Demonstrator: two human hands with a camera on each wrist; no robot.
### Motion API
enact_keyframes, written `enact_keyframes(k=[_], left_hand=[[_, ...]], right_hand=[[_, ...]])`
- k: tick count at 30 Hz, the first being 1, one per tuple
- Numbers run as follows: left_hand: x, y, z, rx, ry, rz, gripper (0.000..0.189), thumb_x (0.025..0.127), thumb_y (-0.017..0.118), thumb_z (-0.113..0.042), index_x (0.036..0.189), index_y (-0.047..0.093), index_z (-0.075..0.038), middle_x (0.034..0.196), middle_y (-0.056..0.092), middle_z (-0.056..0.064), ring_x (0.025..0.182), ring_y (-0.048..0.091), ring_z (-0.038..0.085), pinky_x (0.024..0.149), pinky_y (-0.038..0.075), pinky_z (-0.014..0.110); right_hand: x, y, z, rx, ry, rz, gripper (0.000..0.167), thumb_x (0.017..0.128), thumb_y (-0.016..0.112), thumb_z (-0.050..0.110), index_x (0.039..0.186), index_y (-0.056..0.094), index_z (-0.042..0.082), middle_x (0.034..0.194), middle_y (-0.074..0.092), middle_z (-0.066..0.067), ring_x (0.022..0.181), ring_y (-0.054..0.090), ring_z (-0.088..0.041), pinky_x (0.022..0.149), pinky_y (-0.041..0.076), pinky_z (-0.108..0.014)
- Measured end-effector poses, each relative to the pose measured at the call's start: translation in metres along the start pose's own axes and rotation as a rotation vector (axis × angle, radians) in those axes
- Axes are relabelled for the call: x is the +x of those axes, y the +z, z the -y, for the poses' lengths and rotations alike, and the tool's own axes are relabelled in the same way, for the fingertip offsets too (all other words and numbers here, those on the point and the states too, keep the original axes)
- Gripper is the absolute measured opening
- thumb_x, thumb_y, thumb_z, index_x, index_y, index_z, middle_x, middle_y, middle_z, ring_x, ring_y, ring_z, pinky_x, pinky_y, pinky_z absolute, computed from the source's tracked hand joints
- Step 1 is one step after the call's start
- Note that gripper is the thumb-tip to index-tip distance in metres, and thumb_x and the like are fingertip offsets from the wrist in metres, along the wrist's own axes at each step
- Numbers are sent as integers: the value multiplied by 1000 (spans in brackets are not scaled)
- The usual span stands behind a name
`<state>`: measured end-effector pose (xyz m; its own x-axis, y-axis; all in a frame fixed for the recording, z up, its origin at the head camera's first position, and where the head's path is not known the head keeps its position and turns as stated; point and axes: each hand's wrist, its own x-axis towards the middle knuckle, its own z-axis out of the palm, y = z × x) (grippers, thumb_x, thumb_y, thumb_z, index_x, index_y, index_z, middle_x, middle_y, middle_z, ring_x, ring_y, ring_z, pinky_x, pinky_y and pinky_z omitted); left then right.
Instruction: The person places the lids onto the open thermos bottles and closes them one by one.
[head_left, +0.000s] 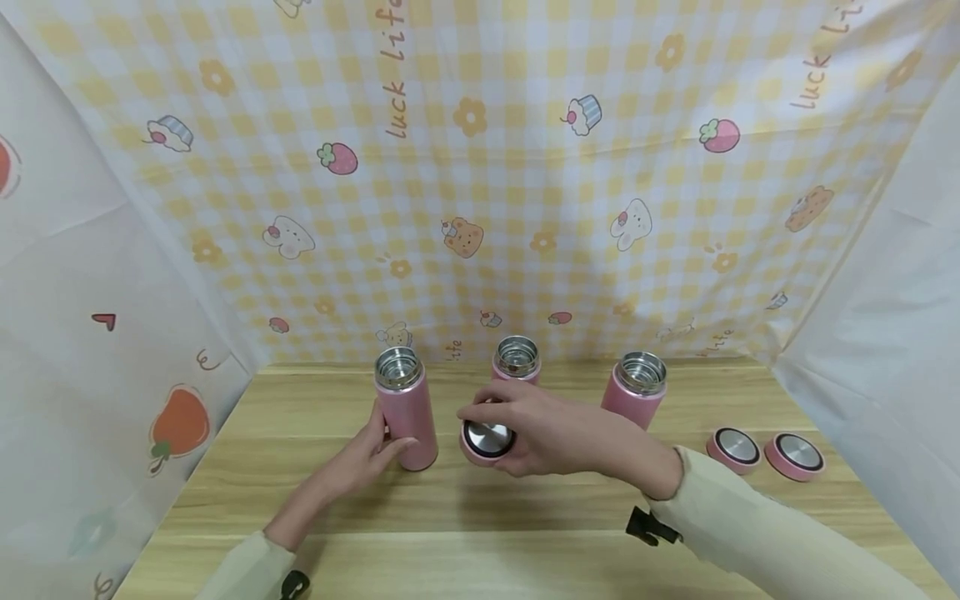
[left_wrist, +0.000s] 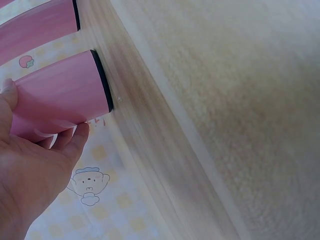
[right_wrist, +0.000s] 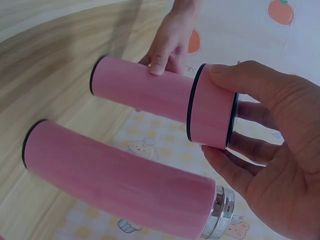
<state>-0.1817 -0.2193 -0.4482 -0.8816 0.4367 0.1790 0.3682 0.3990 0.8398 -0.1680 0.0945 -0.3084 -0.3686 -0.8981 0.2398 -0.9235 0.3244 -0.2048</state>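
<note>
On the left, an uncapped pink thermos bottle (head_left: 411, 417) stands upright with its steel mouth bare. My left hand (head_left: 367, 454) grips its lower body, thumb in front; the left wrist view shows the hand (left_wrist: 45, 165) around the pink wall (left_wrist: 65, 95). In my right hand (head_left: 551, 429) is a pink bottle lid (head_left: 489, 440) with a steel disc on top, held by the rim above the table. The right wrist view shows thumb and fingers (right_wrist: 240, 82) pinching that lid (right_wrist: 212, 107). A gap separates lid and left bottle in the head view.
A second uncapped bottle (head_left: 517, 358) stands behind my right hand, partly hidden. A third open bottle (head_left: 637, 387) is farther right. Two pink lids, one (head_left: 733, 450) beside the other (head_left: 795, 457), lie on the wooden table (head_left: 555, 554). A checked cloth (head_left: 525, 192) hangs behind.
</note>
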Motion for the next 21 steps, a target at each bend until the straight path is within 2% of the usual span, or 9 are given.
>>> enact_keyframes(k=[5,13,21], left_hand=[[-1,1,0,8,4,1,88,105,59,-19,159,-8,-4,160,17,31,144,26,43,109,32,53],[-1,1,-1,8,-6,-3,86,104,60,-19,159,-5,-4,159,19,31,143,27,44,109,31,54],[0,1,-1,9,-3,-5,83,104,60,-19,158,-1,-5,159,21,31,143,28,44,109,31,54]], right_hand=[[4,-2,1,8,9,-17,57,80,87,19,132,65,10,124,60,-7,115,54,-22,92,50,-31],[10,-6,1,16,2,-41,58,81,87,19,133,64,9,126,59,-10,114,55,-23,91,51,-31],[16,-10,-1,6,-39,-89,54,85,84,20,133,64,9,126,60,-10,114,56,-23,93,50,-31]])
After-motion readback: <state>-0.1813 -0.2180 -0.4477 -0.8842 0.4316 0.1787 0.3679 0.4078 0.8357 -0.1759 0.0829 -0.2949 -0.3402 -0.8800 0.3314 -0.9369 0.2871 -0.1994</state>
